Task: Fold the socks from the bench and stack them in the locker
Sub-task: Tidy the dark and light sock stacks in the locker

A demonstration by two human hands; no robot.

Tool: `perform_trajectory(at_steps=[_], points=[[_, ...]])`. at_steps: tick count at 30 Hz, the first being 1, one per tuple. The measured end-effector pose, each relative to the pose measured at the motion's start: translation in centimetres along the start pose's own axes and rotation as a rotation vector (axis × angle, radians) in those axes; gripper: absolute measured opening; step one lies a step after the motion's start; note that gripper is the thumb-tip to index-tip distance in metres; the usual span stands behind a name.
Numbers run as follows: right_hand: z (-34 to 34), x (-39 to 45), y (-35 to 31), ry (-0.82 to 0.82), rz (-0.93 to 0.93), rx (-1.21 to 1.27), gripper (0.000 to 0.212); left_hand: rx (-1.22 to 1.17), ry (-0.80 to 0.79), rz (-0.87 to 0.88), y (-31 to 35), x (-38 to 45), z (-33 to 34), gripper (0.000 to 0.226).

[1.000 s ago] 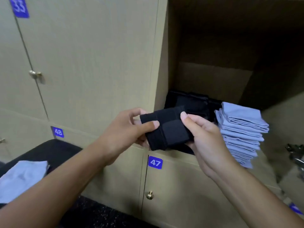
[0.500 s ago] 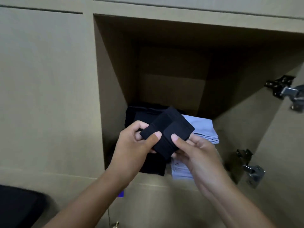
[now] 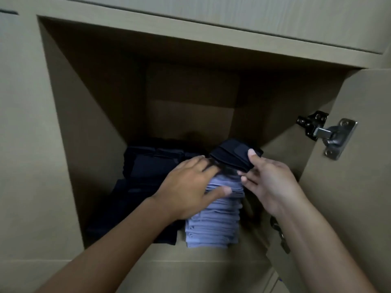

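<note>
Both hands have gone from the locker's mouth into the compartment since half a second ago, and the folded black sock (image 3: 233,154), then held between them at the opening, is now carried over the back of the grey pile. Only the right hand (image 3: 267,182) grips it now: thumb on top near the far edge, the other fingers (image 3: 245,178) curled under its near edge. The left hand (image 3: 188,188) has let go and lies flat with straight, spread fingers on top of the stack of folded grey socks (image 3: 213,220), steadying it.

Much is already done, judging from how things lie: the grey stack stands tall in the near right of the locker (image 3: 84,123), and a pile of folded black socks (image 3: 148,166) fills the left side just beside it. The held sock is folded but not yet set down; it hangs above the grey stack's far end, tilted. It probably belongs on the black pile to the left, though that is a guess. The desk with any unfolded socks is out of view, so how many remain cannot be told. A door hinge (image 3: 325,134) shows at the right.
</note>
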State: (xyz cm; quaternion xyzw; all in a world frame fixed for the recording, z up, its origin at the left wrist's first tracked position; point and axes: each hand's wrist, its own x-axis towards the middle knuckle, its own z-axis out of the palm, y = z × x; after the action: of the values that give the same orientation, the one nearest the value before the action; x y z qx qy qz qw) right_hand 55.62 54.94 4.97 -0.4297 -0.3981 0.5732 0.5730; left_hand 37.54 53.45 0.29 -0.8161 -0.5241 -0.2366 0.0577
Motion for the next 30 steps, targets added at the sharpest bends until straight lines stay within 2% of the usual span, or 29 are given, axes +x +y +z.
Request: perform_trajectory(at_steps=[2, 6, 9, 11, 13, 16, 19, 25, 30], points=[[0.1, 1.4, -0.3, -0.026, 0.057, 0.027, 0.021, 0.091, -0.091, 0.031, 0.0, 0.1, 0.8, 0.078], [1.2, 4.0, -0.4, -0.101, 0.135, 0.056, 0.006, 0.008, -0.194, -0.034, 0.0, -0.8, 2.1, 0.076], [2.4, 6.1, -0.1, -0.129, 0.142, -0.019, 0.01, -0.022, -0.191, -0.075, 0.4, -2.1, 3.2, 0.079], [3.3, 7.9, 0.4, -0.123, 0.125, -0.088, 0.003, -0.04, -0.192, -0.082, 0.6, -2.9, 3.9, 0.081], [4.1, 9.7, 1.1, -0.073, 0.095, -0.154, 0.015, -0.034, -0.186, -0.078, 0.6, -3.1, 4.1, 0.082], [5.0, 11.8, 2.2, -0.035, 0.111, -0.212, 0.009, -0.025, -0.152, -0.065, 0.4, -3.1, 4.4, 0.083], [5.5, 13.9, 3.0, 0.013, 0.159, -0.272, 0.019, -0.033, -0.142, -0.053, 0.5, -3.0, 4.6, 0.084], [6.1, 16.2, 4.1, -0.002, 0.267, -0.328, 0.001, -0.086, -0.109, -0.046, 0.4, -2.8, 4.7, 0.084], [6.1, 17.0, 4.9, -0.009, 0.268, -0.304, 0.024, -0.091, -0.104, -0.031, 0.5, -2.4, 4.8, 0.084]])
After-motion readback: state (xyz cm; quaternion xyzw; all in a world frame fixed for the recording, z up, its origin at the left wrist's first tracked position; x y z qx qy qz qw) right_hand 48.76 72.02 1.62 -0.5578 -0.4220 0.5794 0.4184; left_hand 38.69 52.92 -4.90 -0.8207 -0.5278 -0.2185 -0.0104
